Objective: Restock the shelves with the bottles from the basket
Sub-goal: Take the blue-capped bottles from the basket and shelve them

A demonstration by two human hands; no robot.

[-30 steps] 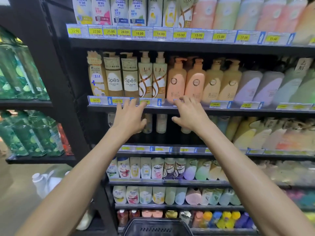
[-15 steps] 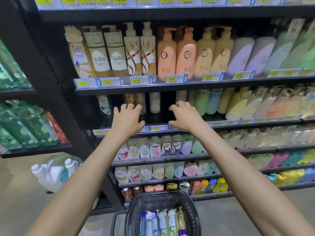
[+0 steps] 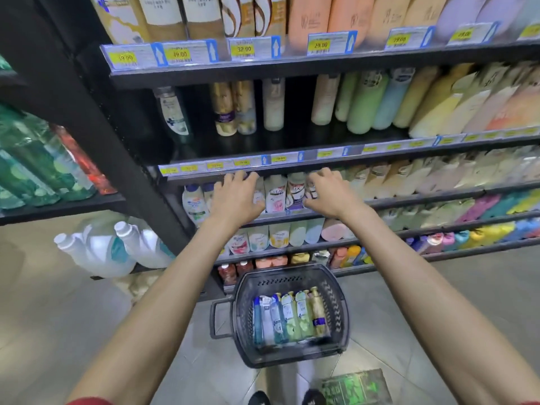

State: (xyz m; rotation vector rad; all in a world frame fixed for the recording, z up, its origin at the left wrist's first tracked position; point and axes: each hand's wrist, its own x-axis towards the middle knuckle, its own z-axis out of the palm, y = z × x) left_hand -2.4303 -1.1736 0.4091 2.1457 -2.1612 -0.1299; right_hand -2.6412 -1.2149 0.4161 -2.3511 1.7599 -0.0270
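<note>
A dark plastic basket (image 3: 340, 299) stands on the floor in front of the shelves, holding several bottles (image 3: 287, 317) laid side by side, blue, white, green and gold. My left hand (image 3: 235, 198) and my right hand (image 3: 328, 194) hang empty, fingers spread, in front of the third shelf's small bottles, well above the basket. The shelf above them (image 3: 292, 141) has sparse bottles at its back: a white one (image 3: 174, 112), two gold ones (image 3: 235, 108) and a cream one (image 3: 273, 103), with bare room in front.
Black shelving (image 3: 292, 67) runs right, packed with pastel bottles and yellow price tags. A black upright (image 3: 87, 118) divides it from a left unit of green bottles (image 3: 35, 165). White jugs (image 3: 117, 247) sit low left. A green box (image 3: 355, 387) lies by my feet.
My view has tilted downward and both hands have dropped from the upper shelf edge to the third shelf. The basket with its bottles has come fully into view.
</note>
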